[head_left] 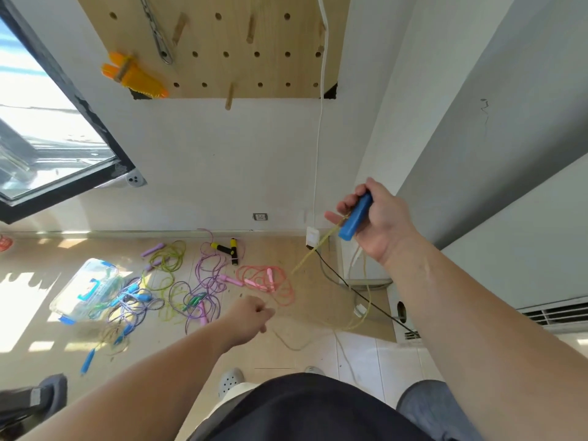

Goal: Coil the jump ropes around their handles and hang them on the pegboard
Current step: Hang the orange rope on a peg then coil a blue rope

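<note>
currently the right hand (378, 224) is raised in front of the wall, fingers and thumb curled tight around a blue handle (356, 218). the handle sits across the palm, tilted, with its lower end sticking out below the fingers. a yellow rope (313, 251) shows wrapped at the fingers beside the handle. it leaves the grip on the thumb side.

from there the rope runs in a straight line down and to the left, over the floor (321, 300), toward the left hand (251, 316). the left hand is held lower and well apart from the right, with its fingers curled and the tips pinched together where the rope's line arrives. the strand is blurred at that point. below this hand, slack rope curves over the near part of the floor.

the remaining ropes lie in a loose tangle near the far edge of the floor, along the wall:
- a pink rope (270, 281), nearest the taut strand
- a purple rope (206, 272)
- black-and-yellow handles (227, 248)
- a blue rope (133, 300), lying against a clear box (86, 291) toward the left edge

the pegboard (241, 71) hangs on the wall above the pile, with wooden pegs (229, 96) sticking out and an orange item (133, 74) at its lower left corner. a white cable (319, 122) drops along its right edge.
</note>
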